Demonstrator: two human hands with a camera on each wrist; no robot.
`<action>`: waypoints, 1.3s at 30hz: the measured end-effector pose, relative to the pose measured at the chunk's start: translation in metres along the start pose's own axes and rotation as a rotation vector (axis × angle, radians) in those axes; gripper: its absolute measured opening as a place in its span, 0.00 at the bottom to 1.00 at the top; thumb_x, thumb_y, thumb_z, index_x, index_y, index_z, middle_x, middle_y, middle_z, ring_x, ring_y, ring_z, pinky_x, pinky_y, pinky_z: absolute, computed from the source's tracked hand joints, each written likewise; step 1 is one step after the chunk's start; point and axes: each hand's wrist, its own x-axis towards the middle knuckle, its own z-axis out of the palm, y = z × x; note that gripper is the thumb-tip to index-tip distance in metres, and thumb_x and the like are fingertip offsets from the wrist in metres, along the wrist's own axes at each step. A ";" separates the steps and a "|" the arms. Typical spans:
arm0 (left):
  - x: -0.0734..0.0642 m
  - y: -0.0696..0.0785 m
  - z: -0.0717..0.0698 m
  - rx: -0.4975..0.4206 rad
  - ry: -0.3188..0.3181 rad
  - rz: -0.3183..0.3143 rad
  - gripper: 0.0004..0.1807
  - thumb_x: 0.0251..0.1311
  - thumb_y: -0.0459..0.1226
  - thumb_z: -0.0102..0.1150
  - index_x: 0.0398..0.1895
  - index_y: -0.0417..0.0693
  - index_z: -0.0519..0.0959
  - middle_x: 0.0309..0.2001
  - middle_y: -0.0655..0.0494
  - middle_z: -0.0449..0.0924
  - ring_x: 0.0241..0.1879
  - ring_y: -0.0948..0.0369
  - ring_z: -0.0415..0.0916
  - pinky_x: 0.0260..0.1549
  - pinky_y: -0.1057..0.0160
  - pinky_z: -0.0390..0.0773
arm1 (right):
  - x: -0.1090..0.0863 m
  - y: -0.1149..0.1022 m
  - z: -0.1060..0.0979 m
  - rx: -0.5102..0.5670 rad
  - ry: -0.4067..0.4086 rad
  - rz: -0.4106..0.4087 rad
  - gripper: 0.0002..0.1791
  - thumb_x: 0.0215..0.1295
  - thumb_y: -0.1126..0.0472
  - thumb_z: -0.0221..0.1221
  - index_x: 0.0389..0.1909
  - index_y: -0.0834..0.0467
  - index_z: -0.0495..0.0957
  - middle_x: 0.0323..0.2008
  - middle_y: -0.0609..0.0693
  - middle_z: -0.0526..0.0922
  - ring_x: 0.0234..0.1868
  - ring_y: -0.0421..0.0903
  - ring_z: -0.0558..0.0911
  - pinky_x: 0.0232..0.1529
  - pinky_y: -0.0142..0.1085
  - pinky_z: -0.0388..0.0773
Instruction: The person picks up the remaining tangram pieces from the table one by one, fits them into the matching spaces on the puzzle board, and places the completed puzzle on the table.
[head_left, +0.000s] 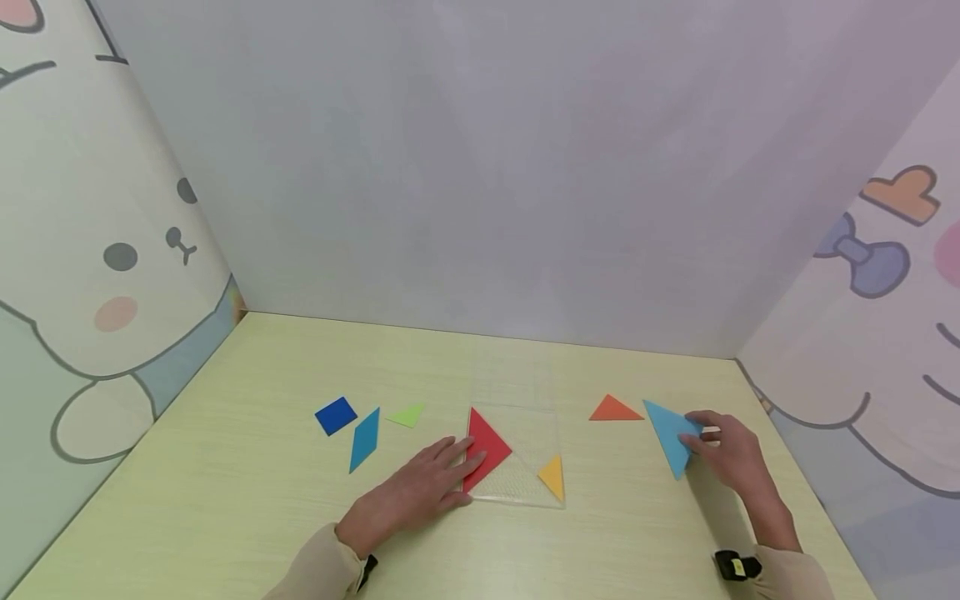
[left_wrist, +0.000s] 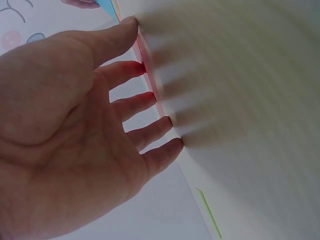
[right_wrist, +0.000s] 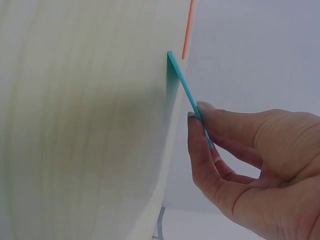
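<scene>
My left hand (head_left: pixel 427 483) lies with fingers spread at a clear square tray (head_left: pixel 517 502), its fingertips on a red tangram triangle (head_left: pixel 489 448) inside the left part of the tray. In the left wrist view those fingers (left_wrist: pixel 132 104) are nearly straight. A small yellow triangle (head_left: pixel 553 478) sits in the tray's lower right corner. At the right, my right hand (head_left: pixel 731 450) pinches a large light blue triangle (head_left: pixel 671 433) by one corner. The right wrist view shows the blue triangle (right_wrist: pixel 186 90) edge-on and tilted, its far tip low at the table, between thumb and finger.
An orange triangle (head_left: pixel 615 409) lies left of the blue one. Left of the tray are a dark blue square (head_left: pixel 336 415), a blue parallelogram (head_left: pixel 365 440) and a light green triangle (head_left: pixel 407 415). Another clear panel (head_left: pixel 513 375) lies behind the tray. Printed walls enclose the table (head_left: pixel 247 517).
</scene>
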 end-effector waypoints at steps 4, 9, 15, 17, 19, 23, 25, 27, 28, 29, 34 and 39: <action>0.000 0.000 0.000 -0.001 -0.003 -0.003 0.35 0.72 0.47 0.60 0.78 0.49 0.65 0.76 0.46 0.61 0.74 0.45 0.59 0.71 0.46 0.64 | 0.000 0.000 0.000 0.019 0.005 0.003 0.21 0.68 0.65 0.67 0.57 0.73 0.77 0.56 0.75 0.78 0.46 0.69 0.84 0.42 0.57 0.82; 0.000 0.001 -0.002 -0.001 -0.011 -0.008 0.35 0.72 0.46 0.60 0.78 0.49 0.65 0.77 0.46 0.61 0.74 0.45 0.59 0.71 0.46 0.64 | -0.001 -0.002 -0.001 0.029 0.015 -0.013 0.20 0.68 0.64 0.67 0.57 0.71 0.78 0.55 0.73 0.80 0.45 0.68 0.85 0.38 0.50 0.83; 0.000 0.002 -0.003 0.005 -0.009 -0.009 0.35 0.72 0.47 0.60 0.78 0.49 0.65 0.76 0.47 0.61 0.74 0.45 0.59 0.71 0.46 0.64 | -0.001 -0.006 -0.002 0.054 -0.004 -0.023 0.20 0.70 0.63 0.65 0.58 0.70 0.78 0.56 0.73 0.79 0.47 0.70 0.84 0.35 0.45 0.82; 0.000 0.002 -0.002 0.011 -0.010 -0.008 0.35 0.72 0.47 0.60 0.78 0.49 0.65 0.77 0.47 0.61 0.74 0.45 0.59 0.71 0.47 0.63 | -0.001 -0.006 -0.003 0.058 -0.016 -0.025 0.20 0.71 0.62 0.64 0.58 0.70 0.78 0.56 0.73 0.79 0.48 0.70 0.83 0.34 0.44 0.82; 0.000 0.002 -0.002 0.018 -0.010 -0.006 0.34 0.72 0.47 0.60 0.78 0.49 0.65 0.77 0.47 0.61 0.74 0.45 0.59 0.71 0.47 0.63 | 0.000 -0.007 -0.003 0.067 -0.023 -0.030 0.20 0.71 0.62 0.64 0.58 0.69 0.78 0.56 0.73 0.78 0.49 0.70 0.83 0.34 0.42 0.81; 0.000 0.002 -0.001 0.020 -0.010 -0.004 0.34 0.73 0.47 0.59 0.78 0.49 0.65 0.77 0.46 0.62 0.75 0.44 0.59 0.72 0.47 0.62 | 0.000 -0.009 -0.002 0.082 -0.033 -0.043 0.20 0.71 0.61 0.65 0.59 0.68 0.78 0.56 0.72 0.79 0.50 0.70 0.83 0.33 0.38 0.80; 0.000 0.002 -0.001 0.015 -0.011 -0.006 0.34 0.73 0.47 0.59 0.78 0.49 0.65 0.77 0.46 0.61 0.75 0.44 0.59 0.72 0.46 0.62 | 0.000 -0.010 -0.002 0.089 -0.039 -0.049 0.20 0.71 0.61 0.65 0.59 0.67 0.79 0.56 0.72 0.79 0.50 0.70 0.83 0.33 0.38 0.80; 0.001 0.002 -0.002 0.010 -0.013 -0.007 0.34 0.73 0.47 0.59 0.78 0.49 0.65 0.77 0.46 0.61 0.75 0.44 0.58 0.72 0.46 0.62 | 0.000 -0.010 -0.003 0.096 -0.044 -0.054 0.20 0.72 0.61 0.64 0.59 0.67 0.79 0.56 0.72 0.79 0.50 0.70 0.83 0.33 0.38 0.80; 0.001 0.002 -0.002 0.009 -0.013 -0.006 0.34 0.73 0.47 0.59 0.78 0.49 0.65 0.77 0.47 0.61 0.75 0.44 0.58 0.72 0.46 0.62 | 0.001 -0.011 -0.003 0.097 -0.046 -0.058 0.20 0.72 0.61 0.64 0.59 0.67 0.79 0.56 0.71 0.79 0.50 0.70 0.83 0.33 0.37 0.80; 0.001 0.002 -0.002 0.008 -0.014 -0.006 0.34 0.73 0.47 0.59 0.78 0.49 0.64 0.77 0.47 0.61 0.75 0.44 0.58 0.72 0.46 0.62 | 0.001 -0.011 -0.002 0.098 -0.046 -0.062 0.20 0.71 0.61 0.65 0.59 0.67 0.79 0.55 0.71 0.79 0.50 0.69 0.83 0.34 0.37 0.80; 0.002 0.002 -0.002 0.004 -0.021 -0.007 0.35 0.72 0.47 0.59 0.79 0.49 0.64 0.77 0.47 0.60 0.75 0.45 0.58 0.72 0.46 0.62 | 0.002 -0.015 0.001 0.118 -0.036 -0.097 0.19 0.69 0.64 0.66 0.58 0.66 0.80 0.53 0.69 0.82 0.48 0.67 0.85 0.36 0.34 0.80; 0.001 0.002 -0.002 -0.002 -0.030 -0.012 0.35 0.72 0.47 0.59 0.79 0.50 0.64 0.77 0.47 0.60 0.75 0.45 0.58 0.72 0.46 0.62 | 0.003 -0.020 0.005 0.149 -0.054 -0.110 0.19 0.70 0.63 0.66 0.58 0.65 0.80 0.55 0.67 0.82 0.48 0.65 0.86 0.38 0.33 0.81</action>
